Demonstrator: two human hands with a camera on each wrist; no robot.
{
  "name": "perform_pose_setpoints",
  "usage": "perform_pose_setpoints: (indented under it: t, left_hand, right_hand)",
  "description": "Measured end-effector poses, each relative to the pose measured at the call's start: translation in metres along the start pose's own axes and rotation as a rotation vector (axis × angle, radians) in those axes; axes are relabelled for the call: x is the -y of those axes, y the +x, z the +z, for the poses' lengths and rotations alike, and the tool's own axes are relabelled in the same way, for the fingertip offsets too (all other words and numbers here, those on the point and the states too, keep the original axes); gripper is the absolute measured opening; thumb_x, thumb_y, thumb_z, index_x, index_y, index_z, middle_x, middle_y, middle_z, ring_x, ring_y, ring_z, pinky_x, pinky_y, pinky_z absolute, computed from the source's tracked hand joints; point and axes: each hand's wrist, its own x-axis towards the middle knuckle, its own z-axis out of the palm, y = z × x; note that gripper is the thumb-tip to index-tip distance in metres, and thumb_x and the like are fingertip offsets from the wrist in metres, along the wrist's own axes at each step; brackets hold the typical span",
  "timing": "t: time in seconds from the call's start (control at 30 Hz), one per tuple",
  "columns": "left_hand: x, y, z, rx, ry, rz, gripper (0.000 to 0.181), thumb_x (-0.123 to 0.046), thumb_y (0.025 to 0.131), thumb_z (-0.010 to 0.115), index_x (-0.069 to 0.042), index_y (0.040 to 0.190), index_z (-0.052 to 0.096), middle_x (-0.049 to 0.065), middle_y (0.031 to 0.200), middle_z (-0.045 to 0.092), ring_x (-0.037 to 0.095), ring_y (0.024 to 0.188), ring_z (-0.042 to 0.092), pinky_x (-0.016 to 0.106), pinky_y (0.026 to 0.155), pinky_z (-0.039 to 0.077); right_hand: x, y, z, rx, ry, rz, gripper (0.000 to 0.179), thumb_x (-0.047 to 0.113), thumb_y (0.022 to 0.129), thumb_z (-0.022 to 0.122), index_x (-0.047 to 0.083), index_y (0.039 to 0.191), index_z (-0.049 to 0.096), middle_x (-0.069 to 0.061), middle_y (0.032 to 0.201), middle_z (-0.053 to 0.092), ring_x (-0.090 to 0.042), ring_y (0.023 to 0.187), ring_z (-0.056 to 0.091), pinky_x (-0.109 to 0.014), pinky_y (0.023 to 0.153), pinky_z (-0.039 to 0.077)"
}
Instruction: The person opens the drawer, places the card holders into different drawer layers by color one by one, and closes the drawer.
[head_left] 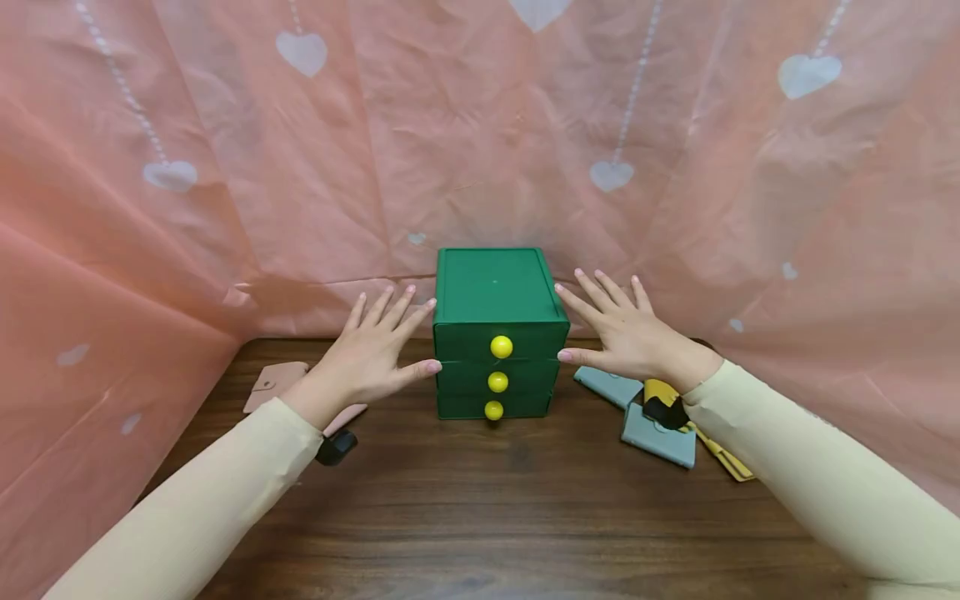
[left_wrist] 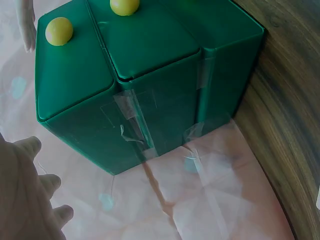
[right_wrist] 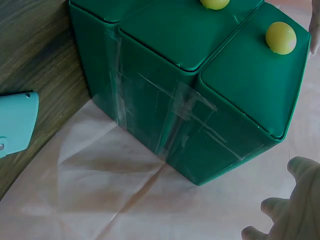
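A green three-drawer box (head_left: pixel 491 287) stands at the back of the table, its drawers closed, each with a round yellow knob (head_left: pixel 502 347). My left hand (head_left: pixel 375 350) is spread beside the box's left side, thumb and index fingertips right at its edge in the head view. On the other side my right hand (head_left: pixel 626 333) is likewise spread, fingers straight, its fingertips close to the box's right edge. Neither hand holds anything. Clear tape (left_wrist: pixel 132 112) joins the drawer units along the side in the left wrist view, and similar tape (right_wrist: pixel 182 110) shows in the right wrist view.
Right of the box lie light blue card holders (head_left: pixel 658 435) and a yellow one (head_left: pixel 723 454), partly under the right wrist. A pink holder (head_left: pixel 276 383) lies at left, partly behind the left hand. Pink curtain (head_left: pixel 480 150) surrounds the wooden table (head_left: pixel 480 500).
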Motion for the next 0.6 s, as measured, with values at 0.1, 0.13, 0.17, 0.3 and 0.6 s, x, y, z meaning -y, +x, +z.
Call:
perform_pose_setpoints:
  t: [0.1,0.13,0.17,0.3,0.6]
  left_hand:
    - [-0.001,0.002,0.001,0.003,-0.008,0.000,0.088,-0.077,0.094,0.032,-0.028,0.163,0.007,0.005,0.168,-0.005,0.029,0.153,-0.012,0.055,0.117,-0.014]
    - [0.000,0.003,0.000,0.004,-0.010,-0.002,0.088,-0.077,0.094,0.032,-0.029,0.163,0.007,0.005,0.168,-0.005,0.029,0.153,-0.012,0.055,0.117,-0.014]
    - [0.000,0.003,0.000,0.005,-0.010,-0.003,0.088,-0.077,0.094,0.032,-0.029,0.163,0.006,0.005,0.168,-0.005,0.029,0.153,-0.012,0.055,0.117,-0.014]
    - [-0.001,0.007,0.001,0.006,-0.017,-0.009,0.087,-0.077,0.094,0.033,-0.031,0.163,0.004,0.006,0.168,-0.003,0.030,0.153,-0.010,0.057,0.118,-0.011]
    - [-0.001,0.014,0.004,-0.002,-0.041,-0.014,0.087,-0.077,0.094,0.032,-0.031,0.163,0.006,0.005,0.168,-0.002,0.030,0.153,-0.009,0.056,0.118,-0.010]
  right_hand:
    - [0.000,0.001,0.000,0.001,0.008,-0.004,0.089,0.067,0.095,0.050,0.026,0.163,0.009,-0.008,0.168,-0.004,-0.036,0.153,-0.005,-0.069,0.113,-0.006]
    - [0.000,0.001,-0.001,0.001,0.014,-0.005,0.089,0.067,0.095,0.050,0.026,0.163,0.010,-0.008,0.168,-0.004,-0.035,0.153,-0.006,-0.069,0.113,-0.006]
    - [0.000,0.002,-0.001,0.002,0.018,-0.005,0.089,0.067,0.095,0.050,0.026,0.163,0.010,-0.008,0.168,-0.004,-0.035,0.153,-0.006,-0.069,0.113,-0.006]
    - [0.001,0.005,-0.001,0.001,0.028,-0.010,0.088,0.067,0.095,0.050,0.026,0.163,0.011,-0.007,0.168,-0.003,-0.035,0.153,-0.006,-0.069,0.113,-0.005]
    - [0.001,0.011,0.003,0.001,0.057,-0.008,0.087,0.067,0.096,0.049,0.027,0.163,0.011,-0.006,0.168,-0.004,-0.035,0.153,-0.007,-0.070,0.113,-0.006]
